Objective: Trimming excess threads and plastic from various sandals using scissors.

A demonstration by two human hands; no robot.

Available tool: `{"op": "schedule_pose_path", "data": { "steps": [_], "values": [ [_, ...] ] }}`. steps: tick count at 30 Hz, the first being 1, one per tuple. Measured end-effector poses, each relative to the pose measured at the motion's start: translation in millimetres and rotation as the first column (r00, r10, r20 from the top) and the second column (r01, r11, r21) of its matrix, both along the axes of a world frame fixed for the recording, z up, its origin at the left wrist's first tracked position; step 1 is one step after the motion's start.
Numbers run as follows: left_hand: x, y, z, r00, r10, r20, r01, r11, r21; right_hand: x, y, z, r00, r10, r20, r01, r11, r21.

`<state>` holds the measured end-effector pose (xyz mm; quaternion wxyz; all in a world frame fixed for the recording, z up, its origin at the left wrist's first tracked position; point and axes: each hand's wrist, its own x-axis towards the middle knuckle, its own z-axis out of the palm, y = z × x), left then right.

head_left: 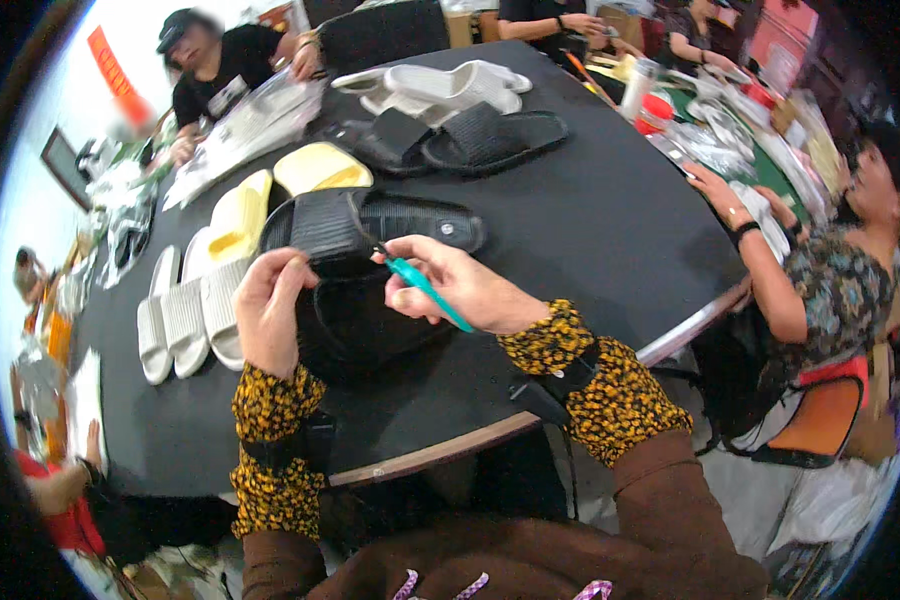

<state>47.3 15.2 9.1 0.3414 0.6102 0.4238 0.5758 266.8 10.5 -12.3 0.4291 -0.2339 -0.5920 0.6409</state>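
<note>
My left hand (268,308) grips the left edge of a black slide sandal (365,325) that I hold above the near part of the round black table (580,220). My right hand (450,285) holds a teal-handled tool (425,288) like a pen, its dark tip pointing up toward the sandal's strap. A second black sandal (370,222) lies on the table just behind the held one.
Yellow sandals (270,195) and white sandals (185,315) lie to the left. More white sandals (440,88) and black sandals (470,138) sit at the far side. Other people sit around the table; one person's arm (770,270) reaches in at right.
</note>
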Motion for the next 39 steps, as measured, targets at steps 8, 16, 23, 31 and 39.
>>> {"op": "schedule_pose_path", "data": {
  "steps": [8, 16, 23, 31, 39],
  "values": [
    [-12.4, -4.2, -7.2, 0.995, -0.023, 0.096, 0.028, 0.998, -0.05, -0.4, -6.3, 10.7, 0.941, 0.266, 0.208, -0.224, 0.953, -0.205],
    [-10.2, -2.0, -8.1, 0.993, -0.038, 0.115, 0.044, 0.998, -0.048, -3.6, -6.8, 5.3, 0.958, 0.284, 0.049, -0.261, 0.927, -0.269],
    [-10.4, -2.2, -5.5, 0.99, -0.074, 0.12, 0.079, 0.996, -0.045, -5.0, -2.5, 1.1, 0.948, 0.319, 0.009, -0.305, 0.912, -0.274],
    [2.3, -9.2, 0.5, 0.882, -0.005, -0.472, 0.165, 0.94, 0.299, -3.3, -1.7, 5.7, 0.994, 0.108, -0.026, -0.111, 0.961, -0.254],
    [0.9, -11.0, -0.4, 0.82, -0.018, -0.572, 0.211, 0.939, 0.273, -1.7, 1.5, 5.8, 0.996, 0.003, -0.085, -0.024, 0.969, -0.247]
  ]
}}
